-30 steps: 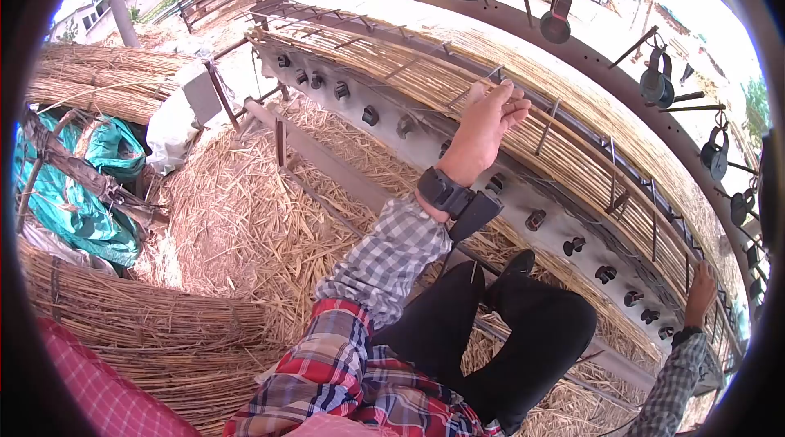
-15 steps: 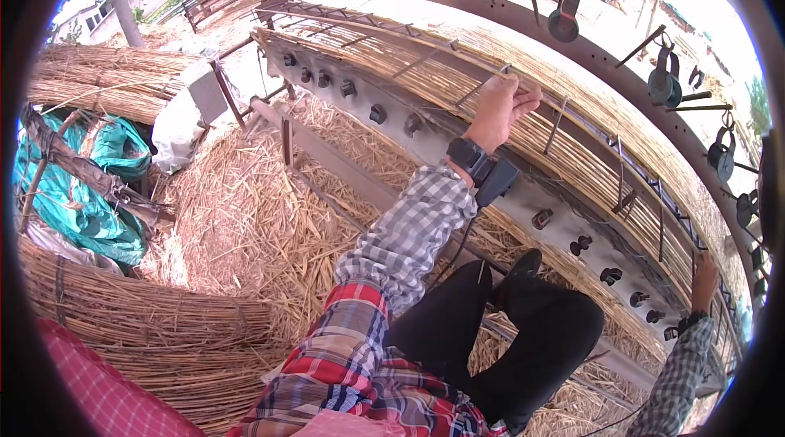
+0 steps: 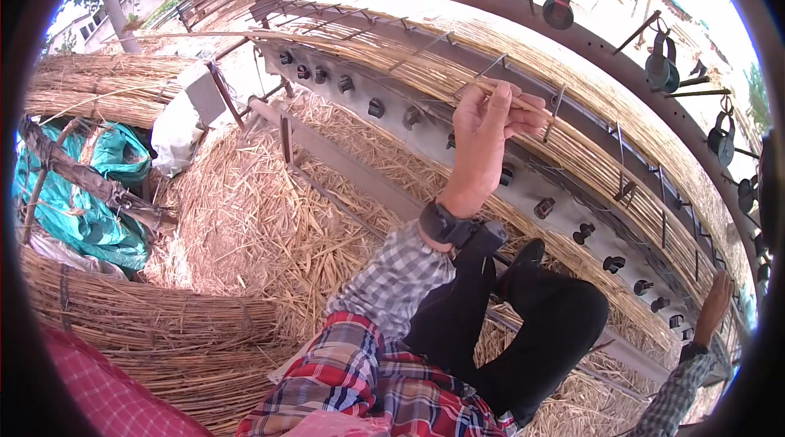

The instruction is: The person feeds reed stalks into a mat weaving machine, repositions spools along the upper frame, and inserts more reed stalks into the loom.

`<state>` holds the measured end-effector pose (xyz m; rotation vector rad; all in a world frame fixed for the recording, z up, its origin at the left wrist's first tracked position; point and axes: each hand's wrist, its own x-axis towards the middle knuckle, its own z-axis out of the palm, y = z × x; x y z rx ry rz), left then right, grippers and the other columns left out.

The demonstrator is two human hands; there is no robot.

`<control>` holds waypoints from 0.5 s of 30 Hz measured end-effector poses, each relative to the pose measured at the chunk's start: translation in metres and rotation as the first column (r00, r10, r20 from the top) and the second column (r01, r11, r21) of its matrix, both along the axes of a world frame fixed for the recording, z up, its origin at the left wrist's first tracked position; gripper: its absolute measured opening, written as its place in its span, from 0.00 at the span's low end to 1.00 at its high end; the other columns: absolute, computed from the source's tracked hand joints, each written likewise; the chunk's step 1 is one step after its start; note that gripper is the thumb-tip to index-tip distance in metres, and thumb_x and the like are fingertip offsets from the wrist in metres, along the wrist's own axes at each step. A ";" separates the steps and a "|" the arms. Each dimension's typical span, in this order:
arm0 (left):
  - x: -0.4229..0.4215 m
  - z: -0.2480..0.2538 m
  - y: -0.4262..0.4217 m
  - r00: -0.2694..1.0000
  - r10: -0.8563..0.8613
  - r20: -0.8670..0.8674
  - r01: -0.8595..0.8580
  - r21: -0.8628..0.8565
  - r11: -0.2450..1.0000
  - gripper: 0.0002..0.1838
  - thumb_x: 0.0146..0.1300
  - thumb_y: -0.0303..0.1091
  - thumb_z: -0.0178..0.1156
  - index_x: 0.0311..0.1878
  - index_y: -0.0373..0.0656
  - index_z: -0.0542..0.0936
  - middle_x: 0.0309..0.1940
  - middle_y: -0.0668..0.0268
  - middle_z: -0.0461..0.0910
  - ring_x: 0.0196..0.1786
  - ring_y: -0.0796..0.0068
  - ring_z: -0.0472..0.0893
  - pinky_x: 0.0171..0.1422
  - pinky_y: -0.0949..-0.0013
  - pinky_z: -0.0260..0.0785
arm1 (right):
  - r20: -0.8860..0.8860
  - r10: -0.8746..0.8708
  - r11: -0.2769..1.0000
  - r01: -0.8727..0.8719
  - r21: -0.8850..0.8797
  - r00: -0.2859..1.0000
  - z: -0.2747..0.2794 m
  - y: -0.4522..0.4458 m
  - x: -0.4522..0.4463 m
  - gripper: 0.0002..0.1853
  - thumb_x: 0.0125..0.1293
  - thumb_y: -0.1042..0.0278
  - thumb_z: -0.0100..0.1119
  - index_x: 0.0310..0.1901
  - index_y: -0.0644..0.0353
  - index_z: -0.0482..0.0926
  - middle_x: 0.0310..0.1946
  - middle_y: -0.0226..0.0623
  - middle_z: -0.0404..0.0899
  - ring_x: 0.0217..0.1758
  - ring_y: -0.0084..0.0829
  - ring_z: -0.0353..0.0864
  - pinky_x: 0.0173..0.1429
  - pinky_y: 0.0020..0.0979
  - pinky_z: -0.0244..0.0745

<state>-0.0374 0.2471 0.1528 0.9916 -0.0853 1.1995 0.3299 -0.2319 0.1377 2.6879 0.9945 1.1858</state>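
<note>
My left hand [image 3: 489,122], with a dark band on the wrist, is raised over the middle of the long rack. A long thin reed [image 3: 392,53] is pinched between its thumb and fingers; it reaches far out to the left past the rack's end. Below lies a layer of reeds [image 3: 597,155] along the rack, between upright metal pins. At the far right, my right hand [image 3: 715,306] lies by the right end of the reeds, its fingers stretched out. Whether it touches the reeds I cannot make out.
A curved metal beam [image 3: 605,49] with hanging black spools [image 3: 559,8] runs behind the rack. Several dark knobs [image 3: 375,107] line its near side. Loose straw [image 3: 245,192] covers the ground. Reed bundles [image 3: 155,306] and a green tarp [image 3: 98,208] are on the left.
A long reed now shows in my left hand, which has turned and come slightly lower. My right hand has moved a little down and right.
</note>
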 end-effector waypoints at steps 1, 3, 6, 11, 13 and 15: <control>0.012 -0.017 0.016 0.995 -0.050 -0.090 0.038 -0.127 0.991 0.11 0.74 0.38 0.48 0.43 0.38 0.70 0.38 0.52 0.82 0.36 0.71 0.83 0.43 0.69 0.79 | 0.021 0.032 0.997 -0.030 -0.074 0.999 0.000 -0.001 0.000 0.12 0.70 0.71 0.44 0.50 0.66 0.71 0.45 0.49 0.74 0.50 0.50 0.71 0.51 0.46 0.65; 0.015 -0.014 0.023 0.988 -0.077 -0.134 0.058 -0.147 0.987 0.11 0.74 0.37 0.48 0.42 0.38 0.70 0.38 0.52 0.82 0.36 0.70 0.84 0.43 0.69 0.80 | -0.005 -0.035 0.993 0.034 -0.112 0.999 0.004 0.013 -0.012 0.10 0.70 0.72 0.44 0.48 0.65 0.71 0.43 0.47 0.74 0.48 0.49 0.71 0.49 0.45 0.65; 0.007 -0.005 0.019 0.981 -0.133 -0.142 0.099 -0.222 0.970 0.12 0.74 0.37 0.47 0.42 0.37 0.70 0.38 0.51 0.82 0.36 0.71 0.84 0.42 0.70 0.80 | 0.047 0.044 0.999 -0.043 -0.026 0.998 0.000 0.020 -0.013 0.08 0.70 0.72 0.44 0.46 0.65 0.71 0.42 0.46 0.74 0.48 0.49 0.71 0.48 0.44 0.66; -0.019 0.029 -0.017 0.998 0.053 0.017 -0.054 0.053 0.997 0.12 0.75 0.38 0.47 0.44 0.37 0.71 0.39 0.49 0.82 0.36 0.71 0.84 0.40 0.72 0.79 | 0.066 0.054 0.997 -0.057 0.042 0.996 -0.004 0.010 0.014 0.11 0.71 0.71 0.44 0.49 0.67 0.72 0.44 0.48 0.74 0.49 0.49 0.71 0.49 0.45 0.65; -0.010 0.026 -0.006 0.999 -0.034 0.014 0.034 0.032 0.999 0.12 0.75 0.38 0.46 0.44 0.37 0.70 0.39 0.49 0.81 0.37 0.70 0.84 0.41 0.71 0.79 | 0.036 0.069 0.997 -0.070 0.034 0.997 0.004 -0.001 0.020 0.13 0.71 0.70 0.44 0.51 0.68 0.72 0.46 0.49 0.75 0.50 0.48 0.72 0.51 0.44 0.65; 0.012 -0.005 0.020 0.992 -0.108 -0.065 0.102 -0.092 0.991 0.12 0.75 0.38 0.46 0.43 0.37 0.70 0.39 0.49 0.81 0.38 0.69 0.84 0.43 0.69 0.79 | -0.081 0.039 0.998 -0.034 0.059 0.996 0.003 -0.001 0.020 0.12 0.71 0.69 0.45 0.50 0.67 0.72 0.45 0.49 0.75 0.51 0.48 0.72 0.51 0.44 0.66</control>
